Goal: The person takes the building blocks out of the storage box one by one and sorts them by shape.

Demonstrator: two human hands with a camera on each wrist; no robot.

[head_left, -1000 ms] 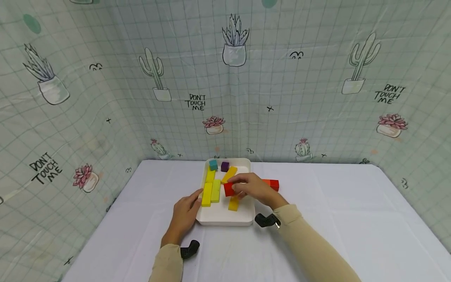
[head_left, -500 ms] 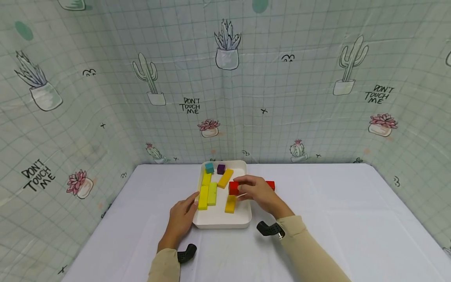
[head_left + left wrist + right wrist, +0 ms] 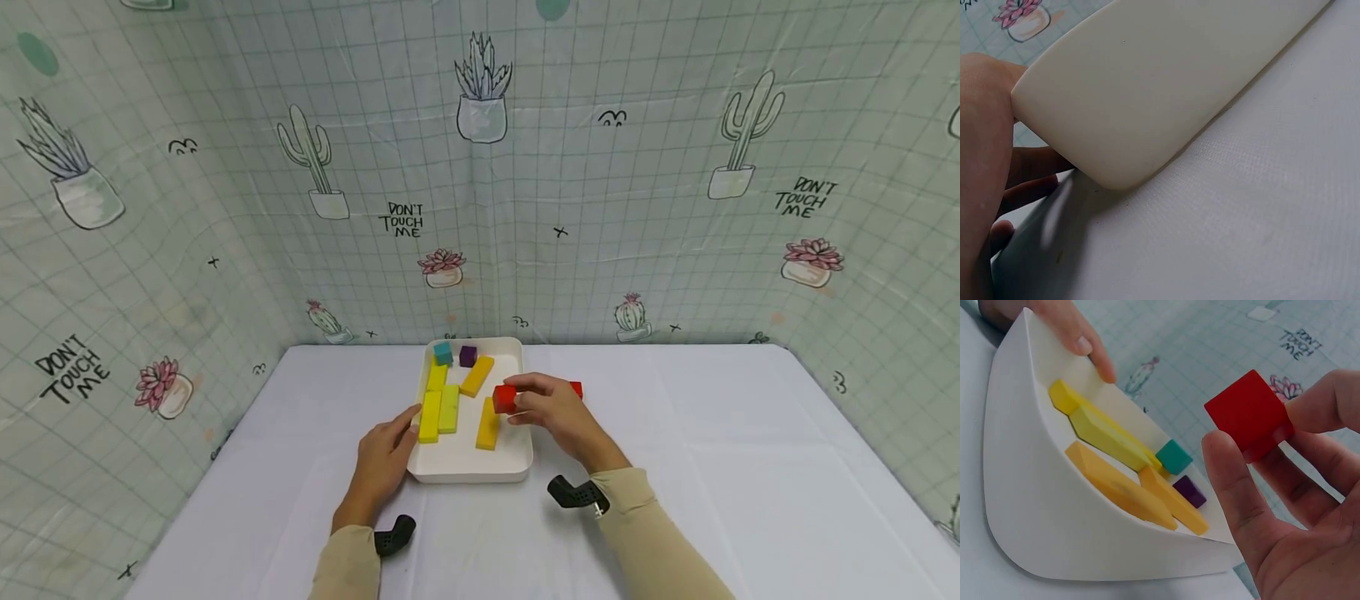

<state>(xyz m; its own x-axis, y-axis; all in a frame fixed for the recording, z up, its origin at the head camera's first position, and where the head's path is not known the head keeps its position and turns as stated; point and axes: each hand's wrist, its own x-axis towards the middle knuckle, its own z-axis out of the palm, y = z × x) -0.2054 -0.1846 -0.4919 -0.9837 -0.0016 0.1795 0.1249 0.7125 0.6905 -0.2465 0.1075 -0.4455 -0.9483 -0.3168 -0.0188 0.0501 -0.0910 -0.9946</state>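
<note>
Now the red block (image 3: 505, 399) is pinched between the bent fingers (image 3: 1235, 481) of the right hand (image 3: 558, 414), above the right side of the tray (image 3: 467, 465), best held level there, the tray's left side being touched by the left hand's (image 3: 381, 461) loosely extended fingers.

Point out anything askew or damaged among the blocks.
The farther orange block in the tray looks askew: it slants, while the lime block lies nearly in line with the tray's side. No damage shows.
</note>
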